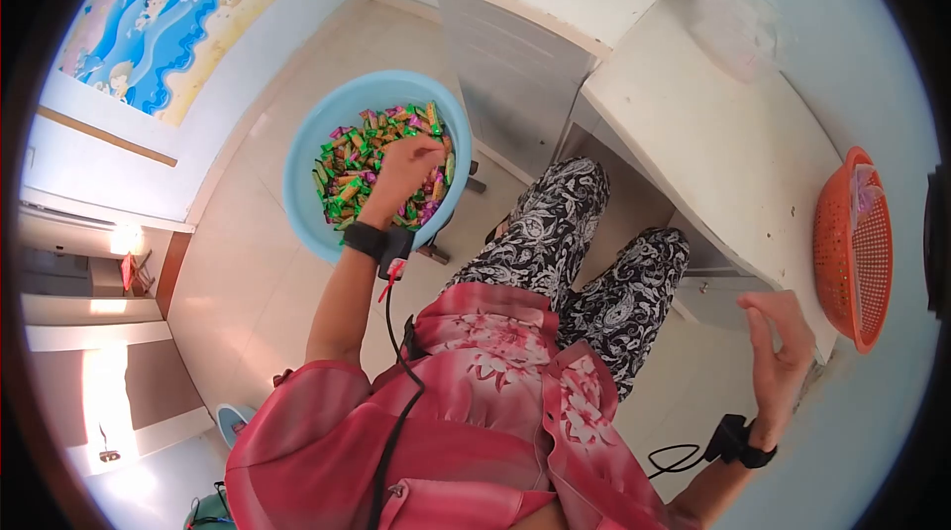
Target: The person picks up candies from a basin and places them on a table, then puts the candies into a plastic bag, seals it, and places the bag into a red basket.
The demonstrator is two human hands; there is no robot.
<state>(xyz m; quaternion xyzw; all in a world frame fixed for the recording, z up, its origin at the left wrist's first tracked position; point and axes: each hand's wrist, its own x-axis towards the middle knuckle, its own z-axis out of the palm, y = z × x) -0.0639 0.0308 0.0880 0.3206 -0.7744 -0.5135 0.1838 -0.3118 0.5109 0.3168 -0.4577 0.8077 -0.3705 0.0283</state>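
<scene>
A light blue basin (302, 154) holds many small wrapped pieces that look like candies (362, 149), in green, orange and purple wrappers. My left hand (401, 173) is over the right part of this heap, its fingers curled together. Whatever lies in those fingers, if anything, is hidden. My right hand (783, 337) is at the near end of the white desk, away from the basin. Its thumb and fingertips come together in a pinch, and no object shows between them. Each wrist wears a black strap with a small device and a cable.
An orange mesh basket (842, 263) with a clear plastic piece inside sits on the white desk (693, 114), right of my legs. A clear plastic bag (733, 20) lies farther back. A white cabinet (525, 64) stands beyond the basin. Another small basin (233, 421) is at lower left.
</scene>
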